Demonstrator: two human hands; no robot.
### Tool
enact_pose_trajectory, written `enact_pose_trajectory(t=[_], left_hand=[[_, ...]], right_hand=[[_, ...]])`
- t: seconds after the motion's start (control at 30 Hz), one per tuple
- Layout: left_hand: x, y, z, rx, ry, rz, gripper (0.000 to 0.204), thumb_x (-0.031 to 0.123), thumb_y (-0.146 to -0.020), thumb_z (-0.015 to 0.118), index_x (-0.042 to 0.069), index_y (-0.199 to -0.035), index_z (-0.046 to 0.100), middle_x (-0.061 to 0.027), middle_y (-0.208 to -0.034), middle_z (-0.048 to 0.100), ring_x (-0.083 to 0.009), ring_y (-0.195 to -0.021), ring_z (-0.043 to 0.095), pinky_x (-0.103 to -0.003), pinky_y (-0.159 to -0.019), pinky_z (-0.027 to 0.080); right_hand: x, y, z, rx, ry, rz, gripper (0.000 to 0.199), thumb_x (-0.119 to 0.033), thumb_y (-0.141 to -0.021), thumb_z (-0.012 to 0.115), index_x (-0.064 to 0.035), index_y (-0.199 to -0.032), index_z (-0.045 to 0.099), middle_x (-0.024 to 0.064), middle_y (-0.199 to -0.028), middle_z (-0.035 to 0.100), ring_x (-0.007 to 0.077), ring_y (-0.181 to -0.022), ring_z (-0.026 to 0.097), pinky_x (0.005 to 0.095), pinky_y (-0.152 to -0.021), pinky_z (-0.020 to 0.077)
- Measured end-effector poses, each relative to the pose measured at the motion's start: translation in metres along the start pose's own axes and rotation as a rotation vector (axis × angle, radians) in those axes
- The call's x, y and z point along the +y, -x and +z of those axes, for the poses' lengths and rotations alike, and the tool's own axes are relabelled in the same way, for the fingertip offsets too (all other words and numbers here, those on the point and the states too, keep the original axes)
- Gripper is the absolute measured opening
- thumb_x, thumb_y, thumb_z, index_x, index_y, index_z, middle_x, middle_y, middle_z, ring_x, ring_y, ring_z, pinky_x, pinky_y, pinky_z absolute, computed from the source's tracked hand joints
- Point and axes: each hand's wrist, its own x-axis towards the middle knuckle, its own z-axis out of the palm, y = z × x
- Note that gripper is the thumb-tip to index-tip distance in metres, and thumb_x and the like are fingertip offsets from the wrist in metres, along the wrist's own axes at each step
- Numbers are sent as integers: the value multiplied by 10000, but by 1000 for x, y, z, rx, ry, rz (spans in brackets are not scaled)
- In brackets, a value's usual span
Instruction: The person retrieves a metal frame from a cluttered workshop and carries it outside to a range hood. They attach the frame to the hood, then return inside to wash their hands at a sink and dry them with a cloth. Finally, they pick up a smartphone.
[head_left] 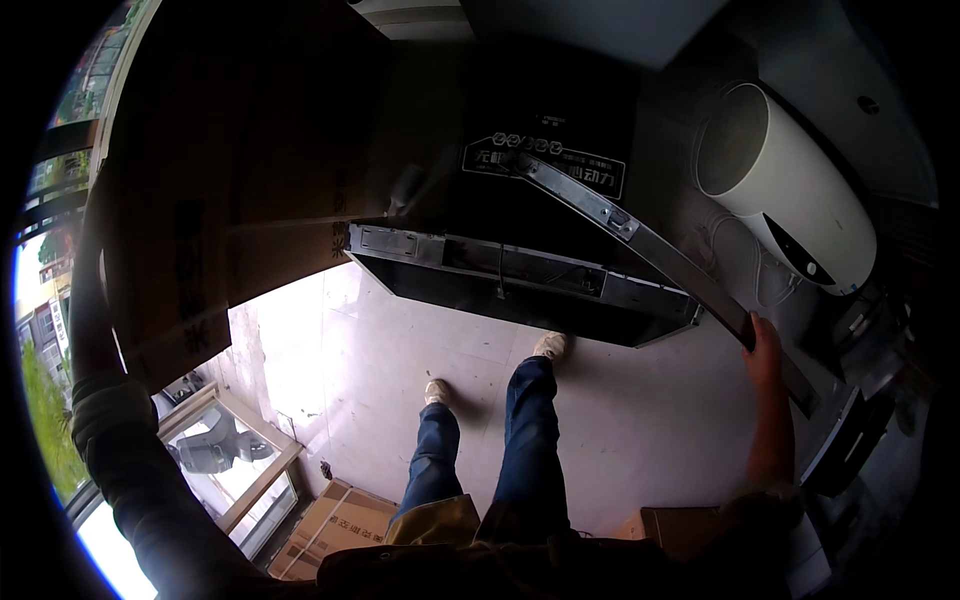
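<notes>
My right hand is closed around a long, narrow metal strip. The strip slants from the upper middle down to the right and has a small fitting along its length. Below it, on the floor, a black flat appliance casing shows its open, recessed edge and a short hanging cable. At the far left, my left arm reaches up along a large brown cardboard box. Deep shadow hides the left hand's fingers, and whether it holds the cardboard does not show.
A white cylindrical water heater with a loose pale cord stands at the right. Behind the casing is a dark printed surface. Near my feet, a wooden-framed glass unit and a smaller cardboard box stand at the lower left. A window lines the left.
</notes>
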Motion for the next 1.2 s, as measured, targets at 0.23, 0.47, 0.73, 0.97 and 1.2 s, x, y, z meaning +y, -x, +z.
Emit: enact_pose_trajectory(t=[0.23, 0.47, 0.73, 0.97, 1.2], left_hand=[[1, 10, -9, -47, 51, -42, 577, 186, -825, 568, 44, -1347, 367, -137, -1355, 415, -251, -1254, 379, -341, -1045, 305], [-4, 8, -9, -92, 107, -66, 562, 170, -846, 562, 41, -1355, 361, -126, -1367, 406, -221, -1268, 365, -327, -1045, 299], [-1, -2, -21, -117, 169, -94, 546, 152, -870, 555, 37, -1364, 354, -114, -1380, 397, -188, -1284, 348, -310, -1044, 293], [-3, 24, -13, -72, 269, -103, 550, 180, -863, 570, 69, -1361, 364, -117, -1361, 403, -196, -1246, 384, -313, -1007, 333], [25, 29, 11, 157, 15, -156, 593, 199, -812, 563, 193, -1368, 357, -157, -1430, 279, -290, -1304, 308, -422, -1031, 320]], right_hand=[[-76, -152, 65, -174, 22, 27, 749, -46, -665, 745, -63, -1317, 377, 165, -1230, 484, 338, -1144, 465, 394, -984, 378], [-180, -265, 131, -123, 111, -66, 671, -77, -693, 728, -96, -1275, 393, 124, -1136, 520, 307, -1048, 532, 387, -865, 464], [-217, -305, 163, -19, 138, 72, 557, -20, -687, 676, -65, -1191, 442, 155, -1162, 495, 331, -1098, 495, 429, -885, 439], [-282, -199, 102, 198, -298, 25, 682, -43, -663, 715, -44, -1274, 412, 200, -1286, 415, 362, -1211, 396, 433, -1014, 334], [-372, -6, 95, -110, -575, -58, 645, -46, -673, 709, -23, -1252, 427, 194, -1209, 451, 332, -1124, 463, 416, -951, 382]])
